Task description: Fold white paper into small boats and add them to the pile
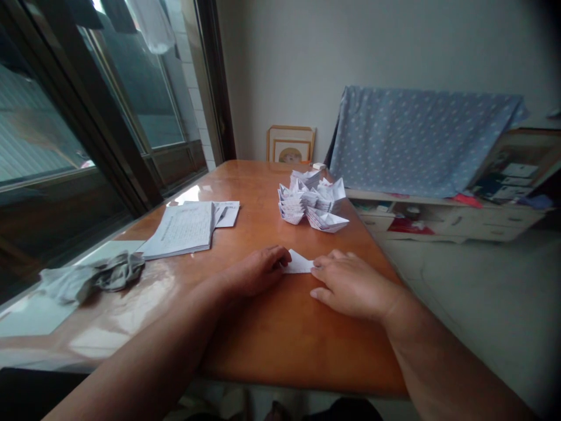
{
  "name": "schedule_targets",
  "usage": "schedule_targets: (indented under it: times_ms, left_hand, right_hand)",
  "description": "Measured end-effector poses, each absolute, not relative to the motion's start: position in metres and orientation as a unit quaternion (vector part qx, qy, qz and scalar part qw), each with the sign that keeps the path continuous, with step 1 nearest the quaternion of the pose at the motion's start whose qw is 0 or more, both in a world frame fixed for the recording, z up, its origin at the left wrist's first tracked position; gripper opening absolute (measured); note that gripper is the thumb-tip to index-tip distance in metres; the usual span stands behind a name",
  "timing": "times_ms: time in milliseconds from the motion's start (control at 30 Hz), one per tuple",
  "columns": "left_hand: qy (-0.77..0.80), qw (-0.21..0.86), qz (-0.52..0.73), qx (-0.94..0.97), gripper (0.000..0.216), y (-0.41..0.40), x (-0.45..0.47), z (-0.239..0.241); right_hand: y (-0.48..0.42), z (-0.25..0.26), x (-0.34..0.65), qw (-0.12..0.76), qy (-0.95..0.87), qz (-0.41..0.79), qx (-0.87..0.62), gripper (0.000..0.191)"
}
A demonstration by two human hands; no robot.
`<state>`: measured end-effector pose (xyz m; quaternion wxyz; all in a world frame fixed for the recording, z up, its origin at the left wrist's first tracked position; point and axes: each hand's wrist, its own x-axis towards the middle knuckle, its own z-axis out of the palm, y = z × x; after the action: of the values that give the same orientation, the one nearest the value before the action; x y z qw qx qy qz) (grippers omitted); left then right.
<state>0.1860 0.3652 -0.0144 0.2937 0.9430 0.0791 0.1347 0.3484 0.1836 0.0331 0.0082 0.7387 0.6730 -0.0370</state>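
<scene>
Grey cloth (96,278): I see it crumpled at the near left of the worktop (263,345).
Sheet stack (184,231): lies flat, farther back, left of centre.
Left hand (256,272): fingers curled down onto the left end of the folded paper (299,264); I cannot tell whether they pinch it.
Folded paper: white, flat on the worktop between the two hands, near the middle.
Paper boats (312,204): heaped beyond it, well apart.
Right hand (350,285): fingers loosely spread, tips touching the paper's right end.
</scene>
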Motion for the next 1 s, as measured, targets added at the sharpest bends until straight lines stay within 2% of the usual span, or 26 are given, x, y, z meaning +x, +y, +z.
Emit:
schedule_targets:
  times_ms: [200, 500, 667, 1000]
  left_hand:
    - [0.080, 0.291, 0.120, 0.946, 0.027, 0.364, 0.184, -0.009]
    - [0.041, 0.320, 0.111, 0.940, 0.027, 0.370, 0.182, -0.006]
    - [0.046, 0.303, 0.089, 0.948, 0.036, 0.381, 0.178, -0.003]
    - [0.056, 0.475, 0.047, 0.877, 0.043, 0.394, 0.179, -0.015]
  right_hand:
    - [0.184, 0.036, 0.367, -0.018, 0.635, -0.039, 0.771, 0.023]
    - [0.188, 0.030, 0.331, -0.068, 0.721, -0.078, 0.685, 0.034]
    - [0.194, 0.026, 0.327, -0.089, 0.729, -0.079, 0.674, 0.045]
    - [0.200, 0.017, 0.327, -0.071, 0.740, -0.046, 0.667, 0.056]
